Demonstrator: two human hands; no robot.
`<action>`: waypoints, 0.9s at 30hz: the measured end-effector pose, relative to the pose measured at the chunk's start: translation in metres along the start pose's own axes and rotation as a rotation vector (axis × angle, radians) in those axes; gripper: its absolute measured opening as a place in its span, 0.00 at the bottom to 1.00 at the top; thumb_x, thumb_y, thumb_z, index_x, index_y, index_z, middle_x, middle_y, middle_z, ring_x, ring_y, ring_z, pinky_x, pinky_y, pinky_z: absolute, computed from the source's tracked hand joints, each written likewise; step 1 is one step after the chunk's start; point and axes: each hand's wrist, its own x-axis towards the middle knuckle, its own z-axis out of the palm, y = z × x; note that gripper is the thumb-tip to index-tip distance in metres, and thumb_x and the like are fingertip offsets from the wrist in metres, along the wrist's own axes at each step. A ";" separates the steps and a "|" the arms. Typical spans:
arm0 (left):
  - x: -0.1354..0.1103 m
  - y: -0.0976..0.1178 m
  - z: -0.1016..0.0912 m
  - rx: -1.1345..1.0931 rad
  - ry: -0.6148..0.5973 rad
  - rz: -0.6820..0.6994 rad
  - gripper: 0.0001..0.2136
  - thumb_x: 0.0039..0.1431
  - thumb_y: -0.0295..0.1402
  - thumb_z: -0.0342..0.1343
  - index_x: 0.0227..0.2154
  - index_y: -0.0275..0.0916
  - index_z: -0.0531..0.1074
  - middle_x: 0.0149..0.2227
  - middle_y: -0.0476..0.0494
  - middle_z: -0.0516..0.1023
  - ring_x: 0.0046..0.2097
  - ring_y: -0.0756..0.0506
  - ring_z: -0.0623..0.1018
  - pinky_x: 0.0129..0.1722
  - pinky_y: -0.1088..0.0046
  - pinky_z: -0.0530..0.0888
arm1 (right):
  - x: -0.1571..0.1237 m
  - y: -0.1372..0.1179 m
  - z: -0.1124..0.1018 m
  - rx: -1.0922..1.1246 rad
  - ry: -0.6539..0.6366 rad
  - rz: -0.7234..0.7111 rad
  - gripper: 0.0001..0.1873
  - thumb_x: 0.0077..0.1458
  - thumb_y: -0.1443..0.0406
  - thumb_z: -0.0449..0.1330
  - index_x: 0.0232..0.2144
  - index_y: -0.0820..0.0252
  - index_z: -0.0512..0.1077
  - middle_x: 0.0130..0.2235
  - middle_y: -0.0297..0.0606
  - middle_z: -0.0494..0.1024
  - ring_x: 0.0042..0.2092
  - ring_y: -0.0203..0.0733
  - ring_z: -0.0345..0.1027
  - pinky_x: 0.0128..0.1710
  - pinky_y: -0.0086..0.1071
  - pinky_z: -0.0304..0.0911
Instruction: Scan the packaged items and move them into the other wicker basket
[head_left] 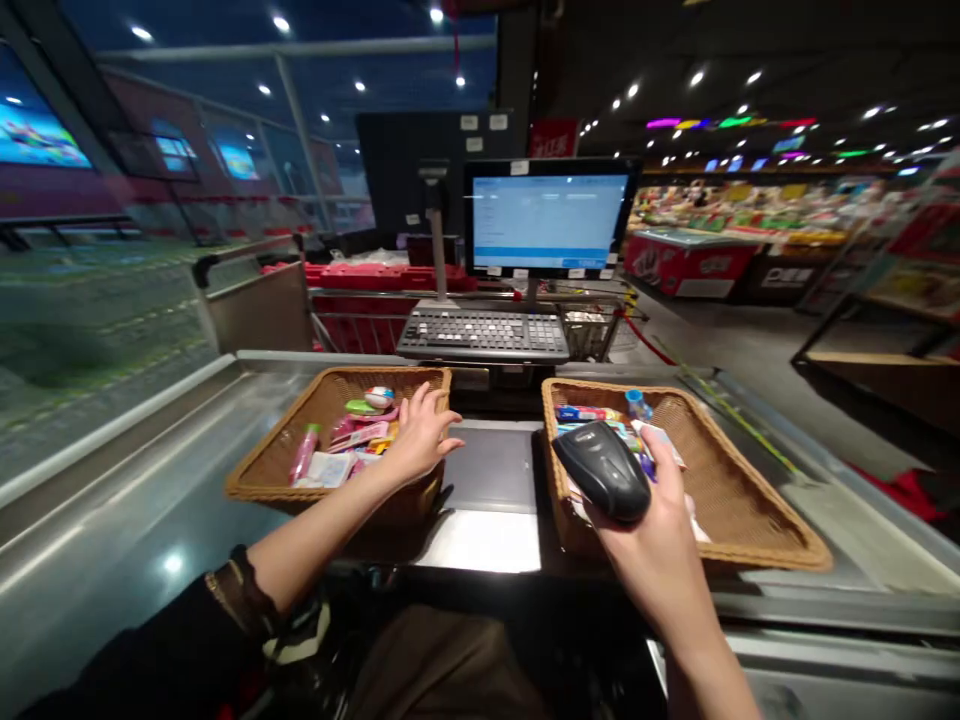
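My right hand (652, 520) is wrapped round a black handheld barcode scanner (602, 472), held over the near left part of the right wicker basket (750, 480). Beneath it lie several small packaged goods, among them a blue-capped item (637, 404). Over the right side of the left wicker basket (259, 458) is my left hand (426, 430), fingers spread and apparently holding nothing. That basket has a pink bottle-like item (304, 455), a white packet (327, 469) and a red, white and blue rounded item (379, 397) in it.
Both baskets stand on a metal checkout counter (172, 535), a grey panel (491, 470) between them. Behind are a keyboard (484, 332), a lit monitor (551, 220) and a shopping cart (360, 315). Store displays (690, 262) fill the right background.
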 end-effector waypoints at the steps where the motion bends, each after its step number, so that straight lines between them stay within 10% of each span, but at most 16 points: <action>1: -0.006 -0.016 -0.004 0.021 -0.017 -0.045 0.14 0.56 0.37 0.66 0.45 0.44 0.79 0.65 0.36 0.63 0.71 0.28 0.53 0.65 0.36 0.57 | 0.001 -0.008 0.009 0.009 -0.037 -0.023 0.19 0.55 0.58 0.60 0.47 0.60 0.74 0.71 0.51 0.52 0.70 0.63 0.50 0.69 0.60 0.46; 11: 0.000 -0.148 -0.022 0.242 -0.144 -0.416 0.14 0.60 0.35 0.60 0.49 0.45 0.79 0.63 0.35 0.67 0.70 0.29 0.55 0.64 0.42 0.59 | -0.003 -0.063 0.074 0.011 -0.271 -0.201 0.19 0.54 0.64 0.59 0.49 0.58 0.74 0.71 0.50 0.51 0.73 0.69 0.41 0.65 0.68 0.50; 27: 0.049 -0.153 0.016 0.385 -0.088 0.137 0.15 0.59 0.22 0.51 0.33 0.42 0.83 0.47 0.36 0.79 0.64 0.33 0.66 0.69 0.36 0.42 | -0.004 -0.064 0.081 -0.027 -0.237 -0.167 0.22 0.56 0.66 0.57 0.53 0.60 0.72 0.71 0.51 0.52 0.73 0.63 0.43 0.68 0.63 0.48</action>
